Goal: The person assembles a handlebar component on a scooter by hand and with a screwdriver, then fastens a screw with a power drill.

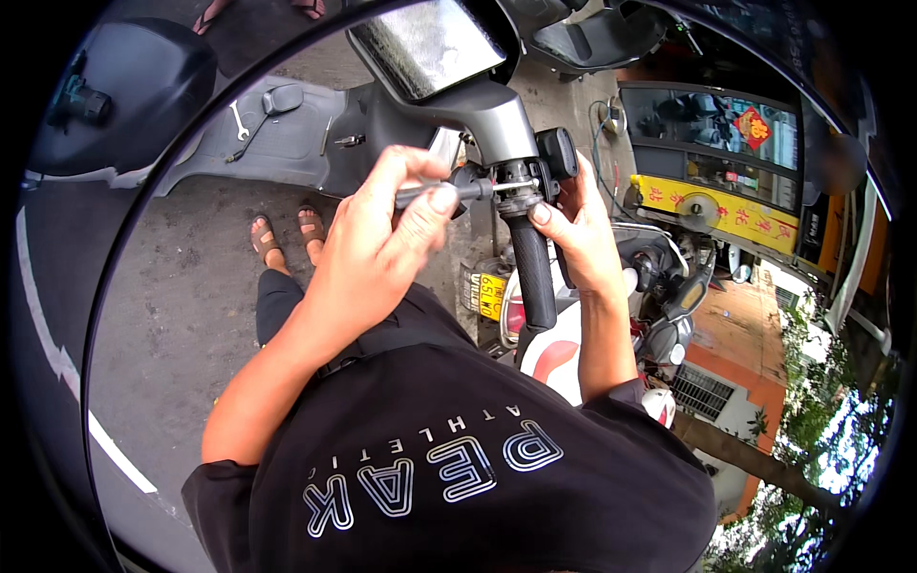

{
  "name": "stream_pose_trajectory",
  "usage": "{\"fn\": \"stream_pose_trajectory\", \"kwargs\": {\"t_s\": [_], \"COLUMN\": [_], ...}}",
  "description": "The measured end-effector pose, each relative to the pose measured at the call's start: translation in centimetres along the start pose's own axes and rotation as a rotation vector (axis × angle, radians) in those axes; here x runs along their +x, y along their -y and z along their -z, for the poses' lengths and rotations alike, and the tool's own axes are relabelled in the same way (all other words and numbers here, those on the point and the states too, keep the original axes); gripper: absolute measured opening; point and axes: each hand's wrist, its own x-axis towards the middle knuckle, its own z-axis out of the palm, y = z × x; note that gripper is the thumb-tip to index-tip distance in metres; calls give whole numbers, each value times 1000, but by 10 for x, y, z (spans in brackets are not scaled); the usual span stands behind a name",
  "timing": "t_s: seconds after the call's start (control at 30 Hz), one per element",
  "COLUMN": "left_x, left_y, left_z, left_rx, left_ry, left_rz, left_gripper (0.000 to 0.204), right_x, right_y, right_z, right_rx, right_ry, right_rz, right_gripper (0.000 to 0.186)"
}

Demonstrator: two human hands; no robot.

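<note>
My left hand [382,244] is closed around a dark-handled tool [471,190], probably a screwdriver, whose thin metal shaft reaches the clamp [518,181] on a scooter's handlebar. My right hand [585,237] grips the switch housing [546,180] from the right, thumb near the top of the black rubber grip [531,272]. A dark block-shaped fitting [556,151] sits just above that hand. The silver-and-black handlebar cover [492,124] rises behind the clamp, with a display [430,43] at the top.
On the grey footboard [306,143] at the left lie a wrench [239,119] and a black tool [277,105]. A power tool [86,100] rests on a dark seat [143,76]. Other scooters [669,315], a glass display case [716,134] and a coiled hose [604,124] are at the right.
</note>
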Motion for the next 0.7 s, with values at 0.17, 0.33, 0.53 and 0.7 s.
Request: {"fn": "stream_pose_trajectory", "kwargs": {"t_s": [0.17,0.33,0.53,0.7], "left_x": [4,9,11,16], "left_y": [3,-2,3,10], "left_z": [8,10,5,10], "left_rx": [185,205,210,-17], "left_ry": [75,169,76,42], "left_rz": [-182,-227,-365,-306], "left_gripper": [16,15,15,15], "right_x": [-1,-4,-7,-4], "right_y": [3,5,7,5], "right_z": [2,2,-2,0], "right_rx": [-11,-3,15,11], "right_ry": [-16,-46,-98,-70], "right_rz": [-48,-79,-101,-109], "right_gripper": [99,100,101,103]}}
